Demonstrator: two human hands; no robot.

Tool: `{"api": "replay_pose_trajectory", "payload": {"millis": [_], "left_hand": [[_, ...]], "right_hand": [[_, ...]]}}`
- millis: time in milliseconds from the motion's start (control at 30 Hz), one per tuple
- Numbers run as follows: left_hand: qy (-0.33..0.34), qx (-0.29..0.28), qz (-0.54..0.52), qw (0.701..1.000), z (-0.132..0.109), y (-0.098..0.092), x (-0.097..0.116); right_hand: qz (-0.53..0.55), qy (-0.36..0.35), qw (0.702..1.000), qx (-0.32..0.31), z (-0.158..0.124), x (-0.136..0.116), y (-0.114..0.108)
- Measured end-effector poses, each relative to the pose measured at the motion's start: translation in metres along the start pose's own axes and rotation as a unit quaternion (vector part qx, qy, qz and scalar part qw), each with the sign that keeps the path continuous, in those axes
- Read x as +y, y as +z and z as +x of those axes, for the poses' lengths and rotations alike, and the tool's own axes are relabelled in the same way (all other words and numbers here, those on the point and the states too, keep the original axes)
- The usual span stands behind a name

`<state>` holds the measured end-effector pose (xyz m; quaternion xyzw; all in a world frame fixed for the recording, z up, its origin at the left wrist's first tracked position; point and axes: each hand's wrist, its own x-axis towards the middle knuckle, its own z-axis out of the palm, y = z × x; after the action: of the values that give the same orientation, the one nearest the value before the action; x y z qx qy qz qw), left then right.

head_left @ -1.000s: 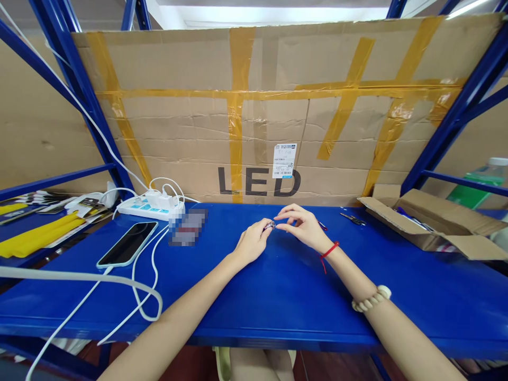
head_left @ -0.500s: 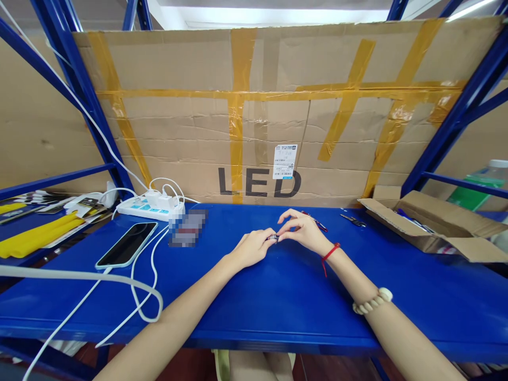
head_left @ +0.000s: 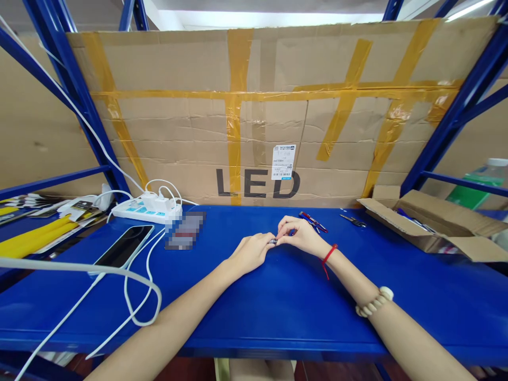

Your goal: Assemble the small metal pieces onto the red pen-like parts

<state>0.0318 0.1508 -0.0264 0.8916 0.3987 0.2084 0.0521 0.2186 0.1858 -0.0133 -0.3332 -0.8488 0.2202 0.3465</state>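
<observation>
My left hand [head_left: 250, 253] rests just above the blue tabletop, its fingers closed round a small dark, silvery cylinder [head_left: 272, 241]. Only a short piece of it shows, so its kind cannot be told. From the other side my right hand [head_left: 300, 236] pinches the cylinder's right end between thumb and forefinger, with the other fingers curled. Just behind the right hand lie slim red and blue pen-like pieces [head_left: 315, 222], partly covered by it.
At right are a key [head_left: 352, 220] and an open cardboard box [head_left: 413, 228] with pens inside. At left are a phone [head_left: 124, 246], a power strip [head_left: 137, 211], white cables [head_left: 150, 264] and a pixelated item [head_left: 186, 231]. A cardboard sheet [head_left: 178, 132] closes the back.
My right hand has come down slightly and its fingers have drawn together at the cylinder's end. More of the red and blue pieces behind it shows. The view has shifted slightly.
</observation>
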Motion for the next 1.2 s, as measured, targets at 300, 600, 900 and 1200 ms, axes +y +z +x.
{"api": "replay_pose_trajectory", "payload": {"millis": [300,600,900,1200], "left_hand": [[-0.011,0.04,-0.008,0.999,0.002,-0.003,0.002],[-0.042,0.068,-0.123,0.989,0.006,0.0,0.012],[-0.005,0.05,-0.127,0.991,0.0,-0.003,0.009],[0.017,0.126,-0.085,0.988,0.003,0.002,0.004]], "right_hand": [[0.058,0.066,0.996,0.036,0.002,-0.005,0.007],[0.133,0.136,0.98,0.05,0.003,-0.006,-0.005],[0.104,0.068,0.992,0.022,0.002,-0.003,-0.004],[0.163,0.16,0.973,0.03,0.0,-0.016,0.002]]}}
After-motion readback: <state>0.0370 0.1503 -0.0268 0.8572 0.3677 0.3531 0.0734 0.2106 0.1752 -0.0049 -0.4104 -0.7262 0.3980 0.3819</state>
